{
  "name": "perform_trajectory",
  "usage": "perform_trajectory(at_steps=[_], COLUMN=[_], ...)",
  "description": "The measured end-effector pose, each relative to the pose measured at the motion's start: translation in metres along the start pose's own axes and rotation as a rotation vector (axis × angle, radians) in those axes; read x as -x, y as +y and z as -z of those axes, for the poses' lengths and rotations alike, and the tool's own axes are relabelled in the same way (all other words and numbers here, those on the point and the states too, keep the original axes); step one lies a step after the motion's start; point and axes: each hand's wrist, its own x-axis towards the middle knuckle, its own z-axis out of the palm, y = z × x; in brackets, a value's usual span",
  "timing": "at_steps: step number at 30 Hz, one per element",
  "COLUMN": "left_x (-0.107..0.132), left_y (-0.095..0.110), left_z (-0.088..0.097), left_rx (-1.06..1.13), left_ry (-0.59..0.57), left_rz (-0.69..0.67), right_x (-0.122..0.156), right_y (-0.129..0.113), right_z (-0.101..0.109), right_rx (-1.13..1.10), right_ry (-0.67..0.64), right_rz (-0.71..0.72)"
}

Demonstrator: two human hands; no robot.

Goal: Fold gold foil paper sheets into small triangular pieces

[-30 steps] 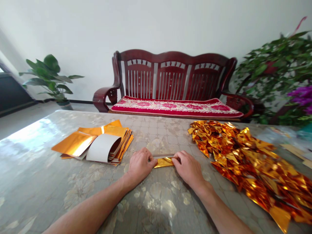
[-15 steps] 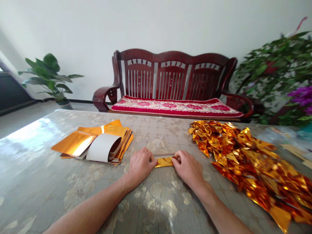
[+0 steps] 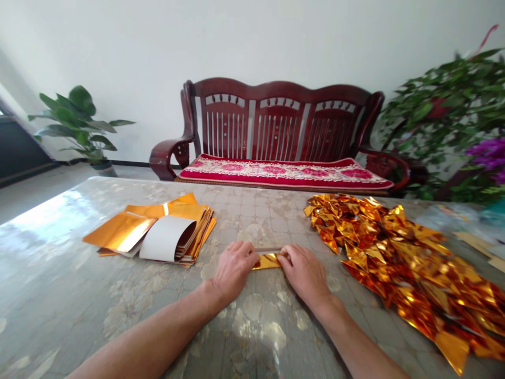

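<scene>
Between my hands, low over the table in the middle, is a narrow folded strip of gold foil paper (image 3: pixel 266 261). My left hand (image 3: pixel 236 266) has its fingers closed on the strip's left end, the thumb lying along it. At the right end, my right hand (image 3: pixel 303 271) pinches the strip between thumb and curled fingers. The fingers hide both ends. To the left lies a loose stack of gold foil paper sheets (image 3: pixel 118 230), one curled over to show its white back. On the right is a large heap of folded gold foil pieces (image 3: pixel 374 247).
The table (image 3: pixel 130 326) has a shiny patterned cover. Clear plastic (image 3: pixel 450 216) and tan card strips (image 3: pixel 475 245) lie at its right. Beyond stands a dark red wooden bench (image 3: pixel 278 126) with a red floral mat (image 3: pixel 276 171). Potted plants (image 3: pixel 81 123) flank it.
My left hand has shifted slightly to the right along the strip, its thumb now covering more of the left end. My right hand has stayed almost still.
</scene>
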Motion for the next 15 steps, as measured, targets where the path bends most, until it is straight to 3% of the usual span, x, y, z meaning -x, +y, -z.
perform_trajectory(at_steps=[3, 8, 15], left_x=[0.003, 0.012, 0.022], left_y=[0.002, 0.016, 0.039], left_z=[0.001, 0.010, 0.006], left_rx=[-0.017, -0.138, -0.265], left_ry=[-0.066, -0.174, -0.159], left_rz=[-0.106, -0.143, -0.103], right_x=[0.000, 0.000, 0.001], right_y=[0.000, 0.000, -0.007], right_z=[0.000, 0.001, 0.006], right_rx=[0.015, 0.033, 0.084], right_ry=[0.007, -0.001, -0.030], right_rz=[0.018, 0.011, -0.003])
